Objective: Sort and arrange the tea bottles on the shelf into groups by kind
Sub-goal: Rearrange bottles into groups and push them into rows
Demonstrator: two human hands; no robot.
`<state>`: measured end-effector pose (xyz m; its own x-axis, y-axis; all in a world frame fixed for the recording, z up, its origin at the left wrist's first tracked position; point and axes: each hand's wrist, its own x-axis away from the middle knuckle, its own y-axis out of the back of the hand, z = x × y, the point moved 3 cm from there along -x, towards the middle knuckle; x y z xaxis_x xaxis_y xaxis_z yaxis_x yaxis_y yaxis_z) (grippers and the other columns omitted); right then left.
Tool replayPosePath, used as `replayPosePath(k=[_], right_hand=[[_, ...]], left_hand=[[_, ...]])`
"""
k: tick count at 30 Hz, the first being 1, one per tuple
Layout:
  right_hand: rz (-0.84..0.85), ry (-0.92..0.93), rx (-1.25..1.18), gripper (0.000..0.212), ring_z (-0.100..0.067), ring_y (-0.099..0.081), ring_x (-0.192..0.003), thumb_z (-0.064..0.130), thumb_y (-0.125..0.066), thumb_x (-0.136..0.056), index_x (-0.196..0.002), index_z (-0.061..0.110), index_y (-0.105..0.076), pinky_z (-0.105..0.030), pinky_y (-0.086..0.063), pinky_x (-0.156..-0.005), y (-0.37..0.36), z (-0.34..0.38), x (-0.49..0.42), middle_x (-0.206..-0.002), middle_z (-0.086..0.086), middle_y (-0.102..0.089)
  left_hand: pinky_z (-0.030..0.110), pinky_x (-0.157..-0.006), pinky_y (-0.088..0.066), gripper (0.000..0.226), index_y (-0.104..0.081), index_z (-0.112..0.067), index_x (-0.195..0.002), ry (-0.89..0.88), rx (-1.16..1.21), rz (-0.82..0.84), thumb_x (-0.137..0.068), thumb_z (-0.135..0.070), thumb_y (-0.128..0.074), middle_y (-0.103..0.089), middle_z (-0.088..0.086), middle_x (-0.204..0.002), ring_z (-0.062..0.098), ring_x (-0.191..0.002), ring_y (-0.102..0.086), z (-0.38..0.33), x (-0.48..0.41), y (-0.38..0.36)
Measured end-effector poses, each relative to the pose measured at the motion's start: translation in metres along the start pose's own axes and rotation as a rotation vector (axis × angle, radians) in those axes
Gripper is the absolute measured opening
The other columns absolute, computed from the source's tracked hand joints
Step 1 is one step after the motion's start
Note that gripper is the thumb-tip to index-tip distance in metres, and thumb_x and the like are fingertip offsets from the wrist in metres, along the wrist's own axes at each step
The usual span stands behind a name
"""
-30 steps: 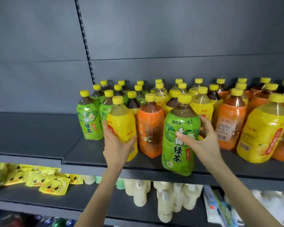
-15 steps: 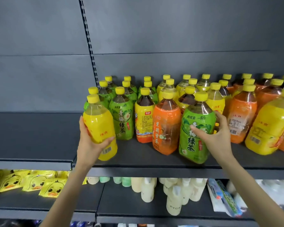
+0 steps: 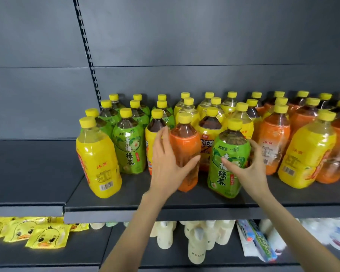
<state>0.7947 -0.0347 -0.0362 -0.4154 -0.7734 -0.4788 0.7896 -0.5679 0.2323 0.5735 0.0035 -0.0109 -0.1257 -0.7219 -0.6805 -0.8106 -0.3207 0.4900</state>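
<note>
Many yellow-capped tea bottles stand on the dark shelf [image 3: 165,201], in green, yellow and orange labels. A yellow bottle [image 3: 98,160] stands alone at the front left, free of any hand. My left hand [image 3: 169,165] wraps around the left side of an orange bottle [image 3: 186,154] at the front, thumb across its label. My right hand [image 3: 245,169] grips a green-label bottle [image 3: 224,173] at the front, thumb on its label and fingers behind it. Green bottles [image 3: 129,150] cluster at the back left, yellow ones [image 3: 210,112] in the middle, orange ones [image 3: 275,142] to the right.
Left of the bottles lies a bare dark shelf section [image 3: 28,169]. A slotted upright [image 3: 86,48] runs up the grey back panel. Below are yellow duck packets [image 3: 45,236], pale bottles [image 3: 196,244] and wrapped packs [image 3: 257,240].
My left hand set the yellow bottle down at the front left, let it go and moved right to the orange bottle. My right hand stays on the green bottle.
</note>
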Motion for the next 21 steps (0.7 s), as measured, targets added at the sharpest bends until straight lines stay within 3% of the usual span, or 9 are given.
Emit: replayPosePath(k=[3, 8, 14, 18, 21], right_hand=[[0.012, 0.009, -0.009, 0.093, -0.011, -0.047, -0.119, 0.045, -0.078, -0.057, -0.135, 0.026, -0.033, -0.033, -0.045, -0.097, 0.000, -0.001, -0.001, -0.128, 0.006, -0.044], [0.031, 0.022, -0.042, 0.089, 0.002, -0.050, -0.112, 0.045, -0.083, -0.059, -0.131, 0.029, -0.034, -0.030, -0.047, -0.094, -0.006, -0.001, -0.003, -0.121, 0.014, -0.048], [0.062, 0.028, -0.078, 0.087, -0.003, -0.051, -0.115, 0.049, -0.083, -0.059, -0.129, 0.039, -0.033, -0.042, -0.049, -0.096, -0.016, -0.001, -0.002, -0.120, 0.025, -0.047], [0.074, 0.028, -0.079, 0.087, 0.002, -0.051, -0.113, 0.057, -0.082, -0.058, -0.127, 0.040, -0.032, -0.034, -0.049, -0.095, -0.024, 0.000, -0.002, -0.120, 0.021, -0.049], [0.085, 0.030, -0.083, 0.088, 0.000, -0.050, -0.113, 0.057, -0.082, -0.057, -0.127, 0.041, -0.031, -0.028, -0.046, -0.092, -0.034, 0.003, -0.001, -0.118, 0.024, -0.047]], left_hand=[[0.046, -0.110, -0.033, 0.095, -0.009, -0.025, -0.148, 0.050, 0.095, 0.052, -0.077, -0.065, -0.058, -0.014, 0.001, -0.151, 0.021, -0.139, -0.020, 0.001, -0.012, -0.027], [0.042, -0.107, -0.038, 0.085, -0.018, -0.029, -0.148, 0.069, 0.167, -0.002, -0.081, -0.042, -0.070, -0.023, 0.002, -0.148, 0.018, -0.135, -0.027, 0.005, -0.013, -0.023], [0.030, -0.104, -0.035, 0.085, -0.025, -0.028, -0.147, 0.073, 0.094, -0.113, -0.078, -0.041, -0.073, -0.030, 0.003, -0.143, 0.014, -0.131, -0.029, 0.008, 0.005, 0.007], [0.029, -0.101, -0.031, 0.085, -0.026, -0.029, -0.147, 0.076, -0.020, -0.179, -0.076, -0.043, -0.072, -0.031, 0.007, -0.142, 0.011, -0.128, -0.027, 0.023, 0.020, 0.039], [0.032, -0.102, -0.033, 0.087, -0.023, -0.026, -0.148, 0.128, -0.089, -0.187, -0.077, -0.047, -0.069, -0.029, 0.008, -0.144, 0.020, -0.132, -0.028, 0.036, 0.024, 0.062]])
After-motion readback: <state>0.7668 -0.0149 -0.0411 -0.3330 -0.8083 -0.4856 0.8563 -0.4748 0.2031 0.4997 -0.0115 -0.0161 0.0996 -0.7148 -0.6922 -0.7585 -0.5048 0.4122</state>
